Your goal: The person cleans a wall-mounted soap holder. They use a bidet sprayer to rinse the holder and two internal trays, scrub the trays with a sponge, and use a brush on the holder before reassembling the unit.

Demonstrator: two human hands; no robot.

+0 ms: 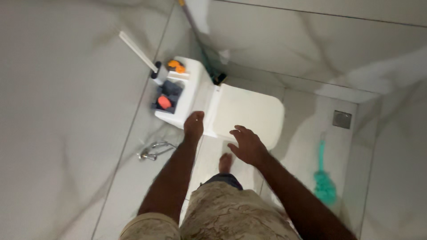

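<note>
Toilet [249,113]: white, lid closed, standing on the pale tiled floor [307,120] against the marbled wall; long axis runs from the open cistern [189,95] at upper left to the rounded front of the lid at lower right, front end pointing toward the right of the frame.
Cistern contents: dark fittings with orange parts inside the open top; a white strip [137,51] leans from its far corner up the wall.
Left hand [194,126]: fingers curled downward, resting at the near edge where cistern meets seat; whether it grips cannot be told.
Right hand [247,146]: open, fingers spread, hovering just beside the near edge of the lid, holding nothing.
Foot [225,162]: bare, on the floor close to the bowl.
Brush [324,178]: teal, lying on the floor to the right, handle pointing away from the viewer.
Drain [342,119]: square metal grate beyond the brush.
Hose fitting [153,150]: chrome, on the wall left of the bowl.
</note>
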